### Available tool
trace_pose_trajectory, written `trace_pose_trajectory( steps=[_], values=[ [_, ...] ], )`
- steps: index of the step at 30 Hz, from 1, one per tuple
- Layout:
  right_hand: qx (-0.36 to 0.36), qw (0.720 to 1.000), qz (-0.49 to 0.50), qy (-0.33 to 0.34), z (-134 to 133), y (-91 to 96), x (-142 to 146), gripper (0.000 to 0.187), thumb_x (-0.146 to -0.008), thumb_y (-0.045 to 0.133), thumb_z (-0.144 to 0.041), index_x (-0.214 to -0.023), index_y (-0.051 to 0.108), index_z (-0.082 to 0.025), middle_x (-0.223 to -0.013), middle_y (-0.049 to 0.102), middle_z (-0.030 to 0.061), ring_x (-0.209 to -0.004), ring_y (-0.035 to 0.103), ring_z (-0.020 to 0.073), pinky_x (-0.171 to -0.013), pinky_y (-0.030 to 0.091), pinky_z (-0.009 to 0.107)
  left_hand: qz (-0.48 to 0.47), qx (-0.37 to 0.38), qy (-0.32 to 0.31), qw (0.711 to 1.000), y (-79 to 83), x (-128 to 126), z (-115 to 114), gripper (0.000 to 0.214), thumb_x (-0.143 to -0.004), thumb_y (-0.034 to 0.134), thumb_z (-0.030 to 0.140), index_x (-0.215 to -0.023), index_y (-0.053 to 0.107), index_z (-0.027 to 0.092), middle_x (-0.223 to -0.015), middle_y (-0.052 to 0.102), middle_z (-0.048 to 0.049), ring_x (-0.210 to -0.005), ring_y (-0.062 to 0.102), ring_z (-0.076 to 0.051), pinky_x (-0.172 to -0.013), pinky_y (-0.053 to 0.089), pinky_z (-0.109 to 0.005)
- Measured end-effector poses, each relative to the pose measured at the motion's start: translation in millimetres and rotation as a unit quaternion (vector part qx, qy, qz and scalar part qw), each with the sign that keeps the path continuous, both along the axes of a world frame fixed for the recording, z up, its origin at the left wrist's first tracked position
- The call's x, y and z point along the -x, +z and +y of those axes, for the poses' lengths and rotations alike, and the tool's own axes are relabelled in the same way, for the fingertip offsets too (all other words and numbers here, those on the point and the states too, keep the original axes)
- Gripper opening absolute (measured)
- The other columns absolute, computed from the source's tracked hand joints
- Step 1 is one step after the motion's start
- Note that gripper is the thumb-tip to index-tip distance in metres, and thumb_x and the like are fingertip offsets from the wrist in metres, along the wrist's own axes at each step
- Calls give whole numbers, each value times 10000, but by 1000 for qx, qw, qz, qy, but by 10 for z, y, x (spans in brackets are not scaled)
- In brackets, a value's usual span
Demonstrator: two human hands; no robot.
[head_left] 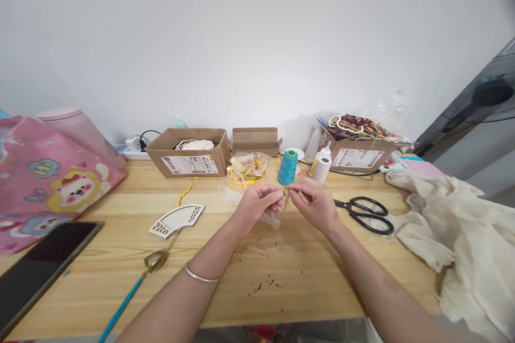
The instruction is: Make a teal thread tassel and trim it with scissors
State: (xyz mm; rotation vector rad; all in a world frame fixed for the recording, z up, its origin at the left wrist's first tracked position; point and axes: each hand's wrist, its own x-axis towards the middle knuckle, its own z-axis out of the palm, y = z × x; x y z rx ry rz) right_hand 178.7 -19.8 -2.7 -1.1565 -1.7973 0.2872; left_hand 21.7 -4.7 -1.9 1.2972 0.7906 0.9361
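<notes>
Left hand (pixel 259 202) and right hand (pixel 314 202) pinch a thin cord (pixel 286 201) above the counter (pixel 317 278). Keeping both grips close should steady it.

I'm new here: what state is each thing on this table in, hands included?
Left hand: fingers curled, pinching a thin strand
Right hand: fingertips pinching the strand
Left cardboard box: open
Middle cardboard box: open, flap raised
Right cardboard box: open, heaped full
Teal thread cone: upright
Phone: flat, screen dark
Black-handled scissors: flat; blade opening unclear
Fan-shaped pendant: flat
Cream cloth: crumpled
</notes>
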Motion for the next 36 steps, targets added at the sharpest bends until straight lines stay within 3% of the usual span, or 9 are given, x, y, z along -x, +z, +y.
trace_pose_trajectory(
  steps=[6, 12, 15, 18, 23, 27, 30, 32, 36],
  values=[
    [-81, 991, -99, -41, -4, 7, -60, 184, -758, 511, -209, -822, 683, -211, -750, 644, 47, -700, 569, 125, -603, 423, 219, 1, 8, 24, 1000, -24, -17, 12, 180, -690, 599, 325, -712, 624, 148, -618, 567, 23, -562, 483, -57, -583, 406, -195],
    [-13, 998, -62, -26, 0, 10, -21, 158, -750, 510, -209, -740, 666, -186, -721, 646, 40, -657, 562, 120, -551, 400, 213, 7, -56, 15, 998, 24, -15, -7, 152, -702, 585, 290, -704, 663, 160, -1081, 540, -40, -827, 521, -112, -654, 424, -213],
    [32, 999, -36, -7, 6, -3, 8, 159, -742, 510, -216, -708, 660, -177, -653, 629, 30, -544, 501, 100, -484, 361, 210, 6, -63, 24, 998, 32, -14, -16, 147, -698, 588, 277, -688, 670, 155, -1018, 586, -65, -864, 526, -145, -653, 420, -221],
    [44, 999, -16, -4, 2, -1, 20, 163, -738, 508, -214, -713, 663, -169, -629, 618, 26, -497, 454, 87, -461, 337, 209, -1, -49, 53, 997, 25, -26, -15, 146, -673, 611, 284, -658, 668, 150, -925, 613, -59, -725, 529, -115, -610, 418, -222],
    [-4, 999, -31, -31, -35, 37, 3, 182, -747, 489, -222, -700, 658, -176, -600, 597, 26, -554, 494, 102, -494, 352, 209, -5, -45, 100, 994, 14, -48, -8, 167, -645, 631, 306, -642, 666, 144, -923, 607, -58, -679, 507, -100, -570, 411, -205],
    [-17, 995, -44, -84, -50, 22, -14, 186, -752, 492, -251, -716, 661, -181, -563, 590, 14, -487, 467, 86, -468, 341, 203, 13, -29, 84, 996, -12, -55, -9, 202, -655, 622, 331, -701, 668, 140, -817, 613, -40, -631, 479, -85, -583, 412, -209],
    [38, 995, 8, -95, -38, -23, 3, 186, -754, 498, -286, -749, 648, -176, -578, 607, 16, -450, 458, 78, -447, 355, 199, 19, -16, 67, 997, -13, -61, -20, 210, -663, 616, 333, -710, 661, 133, -645, 573, -5, -589, 455, -79, -590, 404, -214],
    [98, 990, 86, -55, -25, -46, 34, 204, -763, 483, -317, -797, 619, -168, -637, 624, 25, -446, 475, 76, -433, 379, 196, 16, -8, 60, 998, -3, -63, -28, 207, -665, 616, 326, -715, 660, 130, -631, 567, -1, -589, 450, -78, -591, 398, -213],
    [251, 935, 245, 55, -29, -20, 106, 320, -761, 463, -378, -1000, 499, -168, -819, 633, 47, -421, 518, 67, -374, 397, 187, 9, -8, 65, 998, -5, -52, -25, 227, -678, 604, 342, -760, 664, 139, -657, 580, -3, -590, 451, -78, -583, 384, -209]
  ],
)
